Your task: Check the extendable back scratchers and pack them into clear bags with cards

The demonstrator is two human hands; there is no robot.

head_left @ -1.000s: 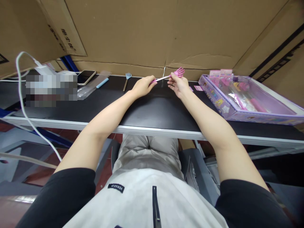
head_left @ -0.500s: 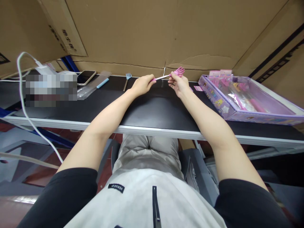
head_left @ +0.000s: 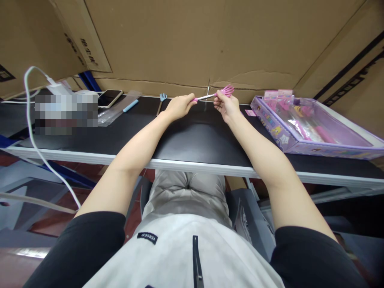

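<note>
A pink back scratcher with a claw-shaped head and a thin silver shaft is stretched between my two hands above the table. My left hand is closed round its pink handle end. The fingers of my right hand pinch it just below the pink claw head; the remaining fingers curl loosely. On the table left of my left hand lies a small rake-like piece with a light blue claw head and a dark stem, partly hidden by my wrist.
A purple display box holding several bagged pink scratchers stands on the right. Near its left edge lies a small pink card. Toward the left are a light blue stick, a clear plastic bag, a phone and a white cable. Cardboard walls the back.
Both hands keep their grip on the back scratcher, almost still. The whole view has shifted very slightly.
</note>
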